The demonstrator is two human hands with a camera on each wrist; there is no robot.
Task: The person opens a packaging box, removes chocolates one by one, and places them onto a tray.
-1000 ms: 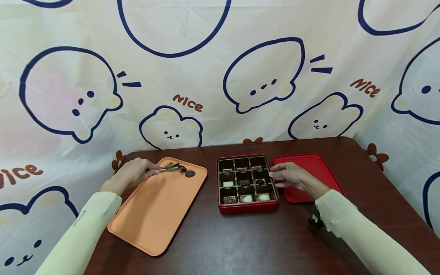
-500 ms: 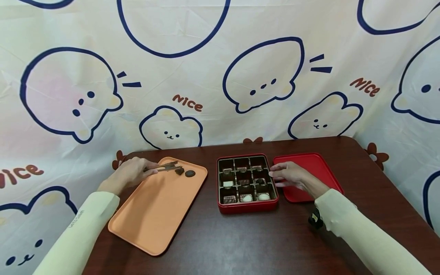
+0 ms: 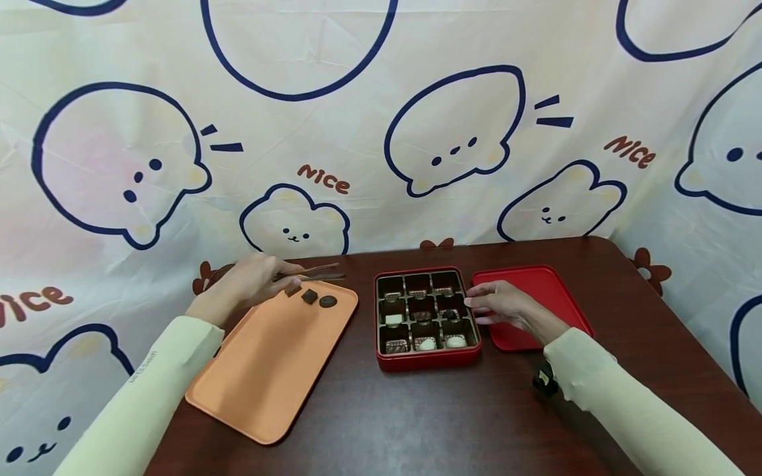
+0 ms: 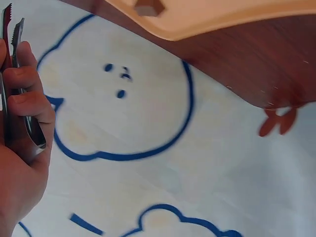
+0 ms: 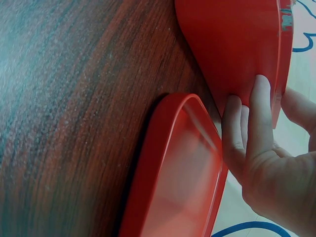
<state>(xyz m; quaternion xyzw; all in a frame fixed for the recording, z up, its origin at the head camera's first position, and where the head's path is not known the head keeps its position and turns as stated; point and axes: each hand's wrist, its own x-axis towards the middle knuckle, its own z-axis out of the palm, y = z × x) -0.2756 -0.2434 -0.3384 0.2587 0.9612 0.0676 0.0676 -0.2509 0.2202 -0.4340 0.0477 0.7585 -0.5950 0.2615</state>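
My left hand [image 3: 253, 281] grips metal tongs [image 3: 315, 272] above the far end of the orange tray [image 3: 262, 370]. The tongs' tips stand apart with nothing between them; their serrated ends show in the left wrist view. Below them on the tray lie a square brown chocolate [image 3: 292, 289], a dark chocolate [image 3: 309, 296] and an oval dark chocolate [image 3: 328, 301]. My right hand [image 3: 506, 304] touches the right side of the red tin [image 3: 428, 360], its fingers extended against the wall in the right wrist view. Dark and white chocolates sit in the tin's compartments.
The red lid [image 3: 553, 297] lies right of the tin, partly under my right hand. A brown wooden table [image 3: 351, 410] carries everything. A printed cloth [image 3: 369, 145] hangs behind and beside it.
The tongs have let go of the dark chocolate, which now lies on the tray between the other two. My left hand has risen away and to the right. My right hand stays put.
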